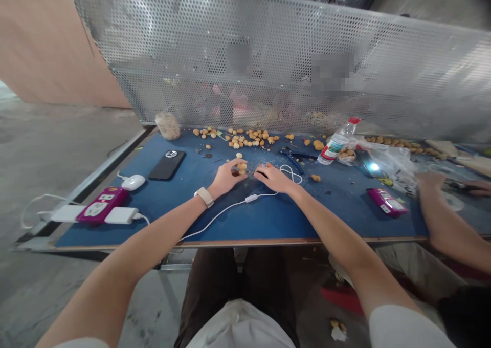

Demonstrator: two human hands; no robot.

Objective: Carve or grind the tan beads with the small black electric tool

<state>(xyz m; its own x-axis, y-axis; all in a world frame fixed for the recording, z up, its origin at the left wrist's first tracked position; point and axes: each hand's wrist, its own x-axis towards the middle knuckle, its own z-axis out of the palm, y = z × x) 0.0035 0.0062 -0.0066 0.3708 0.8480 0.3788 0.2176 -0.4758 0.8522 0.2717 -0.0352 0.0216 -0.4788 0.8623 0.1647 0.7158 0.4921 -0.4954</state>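
Note:
My left hand [226, 178] is curled around a small tan nut [242, 167], with its fingers at the nut's lower side. My right hand [272, 178] lies just beside it, its fingertips pinching a small dark object [261, 174] that is too small to name. Several loose tan nuts [238, 140] are scattered across the far part of the blue work table [264, 220]. A white cable [230, 210] runs under my right wrist, and a loop of it lies by that hand.
Blue-handled pliers [293, 156], a water bottle [338, 141], a black phone [166, 165] and a magenta power strip [102, 204] stand on the table. A perforated metal screen [268, 66] rises behind it. At the right, a co-worker's hand [433, 183] rests near a plastic bag [391, 166].

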